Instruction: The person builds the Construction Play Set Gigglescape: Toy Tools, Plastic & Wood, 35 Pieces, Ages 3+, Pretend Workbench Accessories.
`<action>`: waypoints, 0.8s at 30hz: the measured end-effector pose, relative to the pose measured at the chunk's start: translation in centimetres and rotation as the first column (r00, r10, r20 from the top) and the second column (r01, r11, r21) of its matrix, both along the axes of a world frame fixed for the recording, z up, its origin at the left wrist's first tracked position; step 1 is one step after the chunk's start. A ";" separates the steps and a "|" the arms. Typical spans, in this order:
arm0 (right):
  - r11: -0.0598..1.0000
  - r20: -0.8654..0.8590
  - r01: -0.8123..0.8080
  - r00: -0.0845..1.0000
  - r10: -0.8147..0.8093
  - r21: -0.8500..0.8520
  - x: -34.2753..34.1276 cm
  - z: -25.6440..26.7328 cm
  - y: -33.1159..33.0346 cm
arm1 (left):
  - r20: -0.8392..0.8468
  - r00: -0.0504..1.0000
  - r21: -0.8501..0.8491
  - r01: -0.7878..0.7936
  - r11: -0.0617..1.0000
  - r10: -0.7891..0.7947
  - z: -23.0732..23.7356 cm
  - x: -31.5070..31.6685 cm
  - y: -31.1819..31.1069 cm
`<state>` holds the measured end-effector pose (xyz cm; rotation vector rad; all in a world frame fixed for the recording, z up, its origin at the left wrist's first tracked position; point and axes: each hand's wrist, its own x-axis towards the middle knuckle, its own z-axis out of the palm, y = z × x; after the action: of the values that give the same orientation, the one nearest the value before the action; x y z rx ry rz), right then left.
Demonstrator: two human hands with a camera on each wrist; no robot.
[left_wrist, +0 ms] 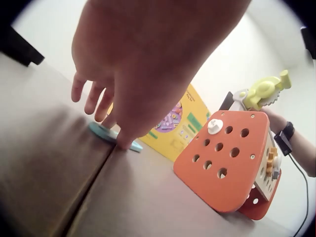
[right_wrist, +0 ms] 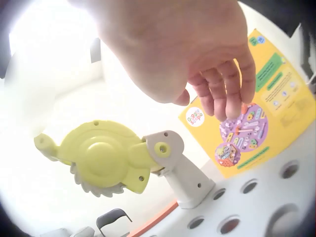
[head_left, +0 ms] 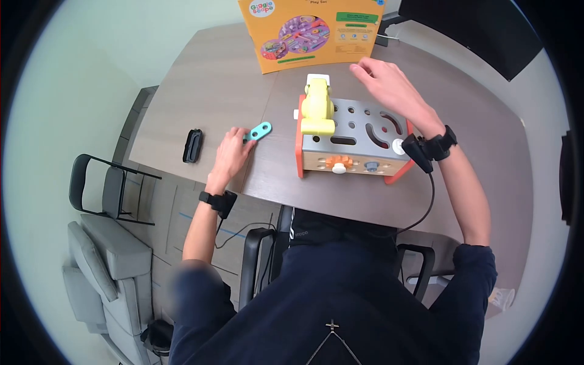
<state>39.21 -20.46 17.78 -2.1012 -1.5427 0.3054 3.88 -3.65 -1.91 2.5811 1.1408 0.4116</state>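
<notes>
On the table, my left hand (head_left: 231, 150) has its thumb and index finger at a flat teal toy strip (head_left: 261, 130) with round holes, pinching its near end. In the left wrist view the strip (left_wrist: 101, 132) lies low at the tabletop, partly behind the fingers. My right hand (head_left: 392, 85) hangs over the back of a toy workbench (head_left: 353, 137), fingers loosely bent and holding nothing. A yellow toy circular saw (right_wrist: 101, 155) with a grey toothed blade is mounted on the bench's left end by a pale arm (right_wrist: 190, 182). An orange gear (head_left: 339, 162) sits on the bench's front.
Behind the bench stands a yellow play set box (head_left: 313, 36). A black case (head_left: 193, 146) lies left of my left hand, close to the table's edge. At the back right is a dark monitor (head_left: 474, 33). A cable (head_left: 431, 201) hangs from the right wrist camera.
</notes>
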 end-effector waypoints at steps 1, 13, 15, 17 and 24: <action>1.000 -0.007 -0.001 1.000 0.001 -0.017 0.3 -0.1 -0.4 | 0.075 0.997 -0.085 0.015 0.996 -0.008 1.0 0.3 -0.1; 0.966 -0.439 -0.213 0.861 0.256 0.147 -1.7 -1.5 0.6 | 0.307 0.842 -0.101 0.492 0.865 -0.443 13.0 6.0 -6.7; 0.961 -0.452 -0.246 0.849 0.276 0.124 -2.1 -1.5 0.6 | 0.269 0.840 -0.105 0.512 0.853 -0.471 13.1 6.4 -6.8; 0.958 -0.464 -0.274 0.840 0.281 0.084 -2.2 -1.2 0.5 | 0.268 0.834 -0.146 0.529 0.836 -0.481 13.3 6.6 -6.7; 0.950 -0.464 -0.264 0.829 0.312 0.167 -2.5 -2.4 0.6 | 0.233 0.848 -0.213 0.523 0.825 -0.477 14.1 7.1 -6.9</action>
<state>36.70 -19.82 15.40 -1.5463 -1.5152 0.7881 10.97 -10.58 12.23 2.4180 0.3885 0.3157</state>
